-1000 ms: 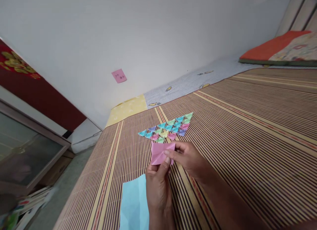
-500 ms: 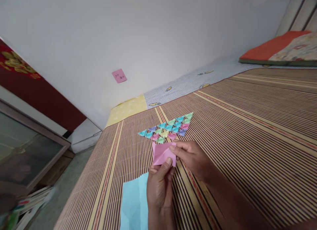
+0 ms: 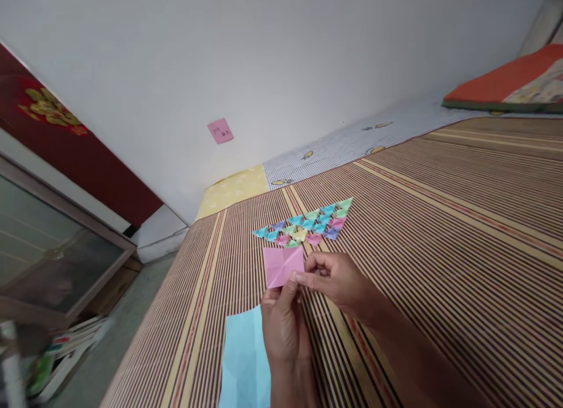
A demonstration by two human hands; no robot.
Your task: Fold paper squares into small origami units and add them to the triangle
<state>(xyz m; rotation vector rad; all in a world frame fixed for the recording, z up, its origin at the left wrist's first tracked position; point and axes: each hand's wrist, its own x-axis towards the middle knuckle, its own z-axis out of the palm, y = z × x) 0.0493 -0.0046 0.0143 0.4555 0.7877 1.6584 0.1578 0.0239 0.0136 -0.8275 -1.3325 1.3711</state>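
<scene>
A square of pink paper (image 3: pixel 281 264) with diagonal creases is held up above the striped mat. My left hand (image 3: pixel 285 323) grips its lower edge, thumb on the front and fingers behind. From the right, my right hand (image 3: pixel 332 279) pinches the lower right corner between thumb and bent forefinger. Just beyond the paper lies a group of small folded paper pieces (image 3: pixel 308 223) in blue, green, pink, yellow and purple, set out in slanting rows. A light blue sheet of paper (image 3: pixel 245 358) with fold lines rests beside my left wrist, partly covered by it.
The striped mat (image 3: pixel 422 220) covers the bed, with yellow cloth (image 3: pixel 235 194) and checked cloth along the wall. A pink note (image 3: pixel 220 131) is stuck to the wall. An orange-edged folded quilt (image 3: pixel 505 80) lies far right. Left of the bed is a glass-panelled door (image 3: pixel 48 250).
The pink paper has turned flatter towards me and shows more of its face. My right hand has slid from its right edge down to the lower corner. The view has shifted slightly left.
</scene>
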